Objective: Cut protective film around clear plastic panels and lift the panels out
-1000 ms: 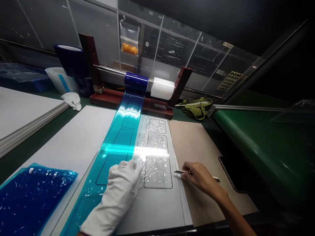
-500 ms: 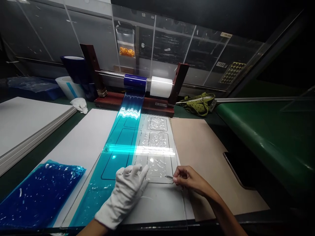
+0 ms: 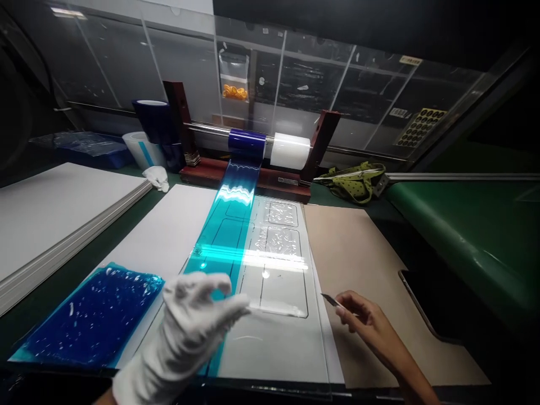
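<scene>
Left hand [image 3: 189, 323], gloved: fingers curled and partly open above the blue film [image 3: 225, 239]; whether they grip the clear film [image 3: 278, 242] cannot be told. Right hand [image 3: 367, 323], bare: fingers closed on a small blade [image 3: 329, 300], its tip pointing left, over the brown sheet [image 3: 346, 242].

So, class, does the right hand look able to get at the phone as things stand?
Probably yes: the phone lies by the brown sheet's right edge, with nothing visible between it and the right hand, though the blade in its fingers could hinder a grasp.
</scene>
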`<state>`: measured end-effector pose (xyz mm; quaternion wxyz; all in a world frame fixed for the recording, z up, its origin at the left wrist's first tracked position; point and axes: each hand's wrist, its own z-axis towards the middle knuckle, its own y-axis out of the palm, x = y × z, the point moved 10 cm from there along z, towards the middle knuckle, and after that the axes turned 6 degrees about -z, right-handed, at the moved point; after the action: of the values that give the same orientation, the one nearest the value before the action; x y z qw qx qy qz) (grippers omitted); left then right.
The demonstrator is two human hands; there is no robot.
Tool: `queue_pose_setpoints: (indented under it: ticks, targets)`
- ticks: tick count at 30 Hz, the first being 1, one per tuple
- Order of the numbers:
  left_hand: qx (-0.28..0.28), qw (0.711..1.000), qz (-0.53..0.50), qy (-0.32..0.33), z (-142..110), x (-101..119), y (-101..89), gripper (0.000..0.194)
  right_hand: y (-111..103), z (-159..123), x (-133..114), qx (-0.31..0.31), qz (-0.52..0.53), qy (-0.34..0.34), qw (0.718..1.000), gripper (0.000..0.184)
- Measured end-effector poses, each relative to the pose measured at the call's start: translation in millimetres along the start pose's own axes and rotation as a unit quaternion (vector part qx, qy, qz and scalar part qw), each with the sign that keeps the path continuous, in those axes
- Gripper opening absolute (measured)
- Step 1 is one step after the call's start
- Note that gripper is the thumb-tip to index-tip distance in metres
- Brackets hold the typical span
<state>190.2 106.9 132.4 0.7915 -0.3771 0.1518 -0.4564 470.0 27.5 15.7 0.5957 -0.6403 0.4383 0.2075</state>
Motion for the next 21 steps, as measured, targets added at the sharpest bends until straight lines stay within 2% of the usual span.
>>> queue_pose_setpoints:
  ticks: [1, 2, 3, 5, 8, 11, 13, 15, 18, 21]
  targets:
    - [0.011, 1.0, 0.001, -0.004, 8.1, -13.9, -11.4, 0.027, -1.4, -2.9, 2.0, 0.007, -0.005, 0.002, 1.0, 0.03]
    - [0.049, 0.999, -0.003, -0.011, 16.1, -30.0, -27.6, 0.013, -1.7, -5.2, 4.0, 0.012, -0.01, 0.004, 1.0, 0.03]
    - [0.007, 0.998, -0.033, -0.043, 24.6, -52.0, -27.5, 0.004, -1.0, -7.0, 5.7, 0.016, -0.015, 0.006, 1.0, 0.03]
    - [-0.103, 0.98, -0.123, -0.116, 34.5, -92.4, -17.9, 0.018, 4.4, -9.1, 7.7, 0.014, -0.022, 0.005, 1.0, 0.031]
    - [-0.216, 0.933, -0.205, -0.201, 33.8, -128.8, -2.7, 0.025, 18.8, -11.2, 6.7, 0.003, -0.024, 0.003, 1.0, 0.031]
    - [-0.267, 0.9, -0.231, -0.256, 25.4, -143.9, 12.9, 0.03, 29.0, -14.4, 1.5, 0.021, -0.012, -0.003, 1.0, 0.029]
    - [-0.291, 0.89, -0.234, -0.263, 20.2, -145.8, 24.4, 0.032, 32.8, -17.0, 0.0, 0.038, 0.002, 0.001, 0.999, 0.029]
    - [-0.303, 0.887, -0.236, -0.256, 16.5, -146.8, 35.2, 0.031, 36.9, -18.8, 0.7, 0.041, 0.008, 0.01, 0.999, 0.029]
    - [-0.311, 0.889, -0.226, -0.249, 10.8, -154.0, 51.2, 0.029, 45.0, -20.0, 0.7, 0.014, -0.008, 0.019, 1.0, 0.032]
    - [-0.313, 0.897, -0.199, -0.242, 7.5, -164.5, 64.0, 0.028, 45.2, -21.8, -5.1, 0.018, -0.022, 0.019, 0.999, 0.032]
